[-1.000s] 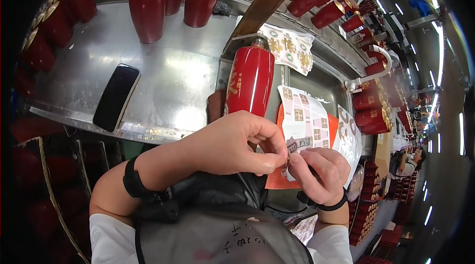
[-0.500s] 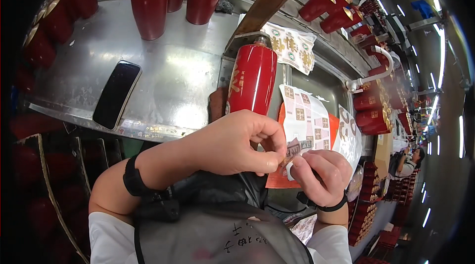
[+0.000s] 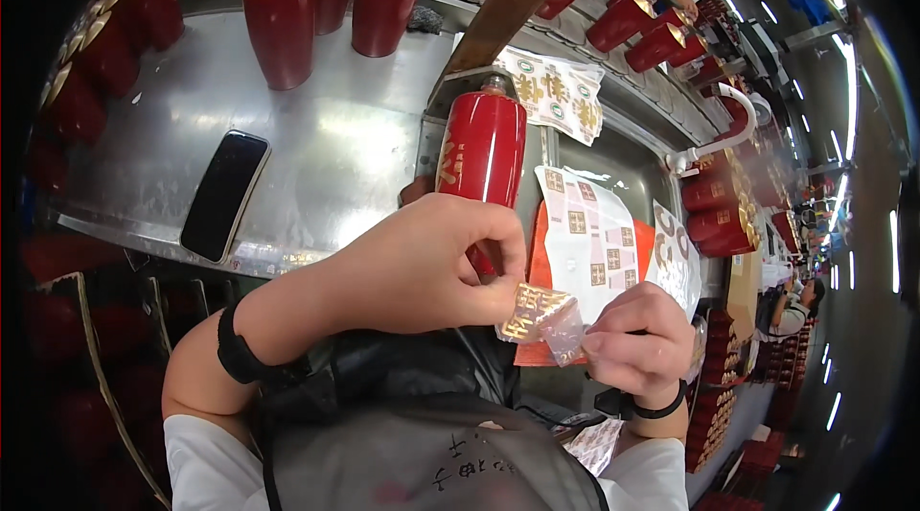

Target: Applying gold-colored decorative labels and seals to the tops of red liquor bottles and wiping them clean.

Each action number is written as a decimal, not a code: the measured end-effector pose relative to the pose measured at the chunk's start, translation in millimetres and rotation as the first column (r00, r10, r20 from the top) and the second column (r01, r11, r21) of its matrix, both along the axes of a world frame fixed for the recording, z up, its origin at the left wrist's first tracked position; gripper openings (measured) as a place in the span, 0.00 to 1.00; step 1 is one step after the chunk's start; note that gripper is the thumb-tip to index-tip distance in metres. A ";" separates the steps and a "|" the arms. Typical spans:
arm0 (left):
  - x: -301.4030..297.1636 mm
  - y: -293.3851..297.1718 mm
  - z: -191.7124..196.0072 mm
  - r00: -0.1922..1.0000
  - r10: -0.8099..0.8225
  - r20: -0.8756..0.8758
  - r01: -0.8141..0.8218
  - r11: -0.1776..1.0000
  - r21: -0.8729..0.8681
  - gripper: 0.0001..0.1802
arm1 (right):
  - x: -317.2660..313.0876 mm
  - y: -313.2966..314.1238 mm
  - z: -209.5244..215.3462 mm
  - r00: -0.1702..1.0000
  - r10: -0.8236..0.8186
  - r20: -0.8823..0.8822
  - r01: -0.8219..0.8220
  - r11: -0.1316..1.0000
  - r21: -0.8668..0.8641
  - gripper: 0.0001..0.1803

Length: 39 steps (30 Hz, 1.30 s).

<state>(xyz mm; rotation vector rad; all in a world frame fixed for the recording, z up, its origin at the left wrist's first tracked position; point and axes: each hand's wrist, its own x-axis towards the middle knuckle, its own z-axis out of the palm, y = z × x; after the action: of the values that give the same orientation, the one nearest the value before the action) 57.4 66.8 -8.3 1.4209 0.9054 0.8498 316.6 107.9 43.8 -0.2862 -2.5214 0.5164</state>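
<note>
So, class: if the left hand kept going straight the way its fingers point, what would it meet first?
Probably the right hand: the left hand points right, both pinching the small gold label between them. Depth is unclear.

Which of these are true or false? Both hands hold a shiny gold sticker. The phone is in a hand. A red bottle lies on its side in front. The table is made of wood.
1. True: the left hand and right hand pinch the gold sticker.
2. False: the black phone lies on the table.
3. True: the red bottle lies in a holder.
4. False: the table is shiny metal.
</note>
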 end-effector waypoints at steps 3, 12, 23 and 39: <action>2.3 4.3 -9.0 0.995 0.031 0.100 -0.022 0.996 -0.091 0.03 | 6.3 2.7 -4.8 0.997 0.004 -0.075 -0.021 0.975 -0.222 0.14; 7.5 12.6 -16.4 0.878 0.036 0.477 0.175 0.904 -0.390 0.08 | 10.5 2.7 -5.0 0.988 -0.030 -0.151 -0.035 0.912 -0.409 0.12; 35.7 6.6 -7.2 0.813 -0.207 0.544 0.368 0.908 -0.203 0.14 | 6.5 1.9 0.9 0.991 -0.133 -0.014 0.120 0.929 -0.349 0.13; 23.8 7.3 -2.0 0.919 -0.269 0.288 0.344 0.904 -0.253 0.06 | 12.0 -1.5 -0.3 0.996 -0.072 0.051 0.069 0.995 0.071 0.16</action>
<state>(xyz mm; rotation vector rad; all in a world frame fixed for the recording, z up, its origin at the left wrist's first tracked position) 81.2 74.1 -10.4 1.1251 0.5685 0.6016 328.6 106.4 43.5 -0.3656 -2.5643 0.3974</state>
